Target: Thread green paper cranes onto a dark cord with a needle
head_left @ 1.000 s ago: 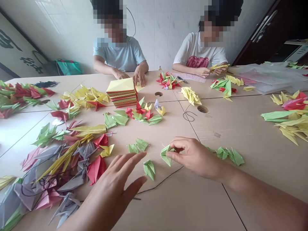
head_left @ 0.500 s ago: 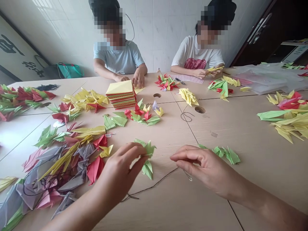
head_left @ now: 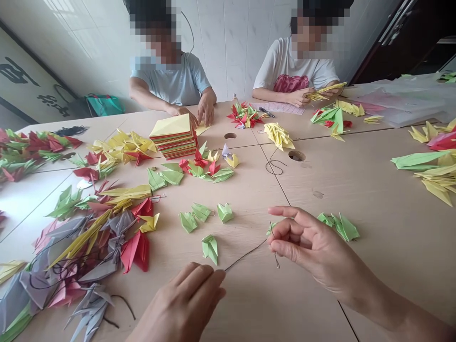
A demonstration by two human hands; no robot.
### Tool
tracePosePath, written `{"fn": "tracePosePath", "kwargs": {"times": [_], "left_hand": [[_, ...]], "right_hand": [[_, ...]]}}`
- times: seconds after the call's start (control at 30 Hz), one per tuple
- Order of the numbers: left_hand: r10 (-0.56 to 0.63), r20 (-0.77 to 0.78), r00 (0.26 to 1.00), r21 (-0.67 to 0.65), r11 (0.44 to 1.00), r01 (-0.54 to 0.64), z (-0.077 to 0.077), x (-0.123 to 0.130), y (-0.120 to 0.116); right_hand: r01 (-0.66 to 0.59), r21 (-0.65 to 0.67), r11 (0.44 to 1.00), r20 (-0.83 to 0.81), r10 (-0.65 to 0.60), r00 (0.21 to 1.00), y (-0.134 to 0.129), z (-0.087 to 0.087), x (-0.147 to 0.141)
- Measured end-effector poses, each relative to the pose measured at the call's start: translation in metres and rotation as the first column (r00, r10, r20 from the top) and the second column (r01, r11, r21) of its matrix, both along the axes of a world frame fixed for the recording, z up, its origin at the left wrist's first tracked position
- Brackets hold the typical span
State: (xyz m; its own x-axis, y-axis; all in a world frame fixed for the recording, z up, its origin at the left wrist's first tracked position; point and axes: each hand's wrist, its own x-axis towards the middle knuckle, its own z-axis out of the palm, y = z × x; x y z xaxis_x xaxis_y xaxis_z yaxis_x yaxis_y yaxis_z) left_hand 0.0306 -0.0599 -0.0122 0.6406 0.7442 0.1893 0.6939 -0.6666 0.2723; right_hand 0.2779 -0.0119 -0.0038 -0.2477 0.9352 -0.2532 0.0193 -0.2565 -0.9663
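My right hand [head_left: 309,242] pinches a dark thread [head_left: 245,255] between thumb and forefinger, and a short thin loop [head_left: 276,260] hangs below the pinch. The thread runs down-left in a straight line to the fingertips of my left hand [head_left: 181,306], which appears to grip it. Several small green paper cranes lie on the table between my hands, the nearest [head_left: 210,248] just above my left fingers. One more green crane [head_left: 272,228] sits partly behind my right fingers.
Heaps of red, yellow, green and grey paper cranes [head_left: 103,237] spread across the wooden table [head_left: 285,289]. A stack of coloured paper [head_left: 174,137] stands at the far side. Two seated people fold paper opposite me, one holding yellow paper [head_left: 324,91].
My left hand has dropped toward the table's near edge and no longer holds a green crane, which now lies on the table. My right hand now pinches the thread.
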Motion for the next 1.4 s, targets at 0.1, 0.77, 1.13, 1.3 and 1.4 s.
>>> {"fn": "tracePosePath", "kwargs": {"times": [0.1,0.77,1.13,1.3,1.4], "left_hand": [[0.095,-0.059,0.994,-0.091,0.991,-0.100,-0.007,-0.005,0.001],[0.728,0.281,0.625,-0.950,0.303,0.075,0.032,0.032,0.017],[0.765,0.441,0.469,-0.866,0.224,0.447,0.042,0.052,0.025],[0.813,0.435,0.387,-0.785,0.133,0.605,0.033,0.051,0.025],[0.817,0.446,0.365,-0.756,0.125,0.643,0.027,0.048,0.025]], "right_hand": [[-0.041,-0.002,0.999,-0.057,0.041,0.998,-0.002,-0.003,-0.003],[-0.102,0.013,0.995,-0.071,0.103,0.992,-0.013,0.006,-0.012],[0.067,0.233,0.970,-0.114,-0.041,0.993,-0.017,0.006,-0.011],[0.143,0.298,0.944,-0.125,-0.110,0.986,-0.018,0.002,-0.009],[0.153,0.328,0.932,-0.082,-0.133,0.988,-0.021,-0.002,-0.007]]}}
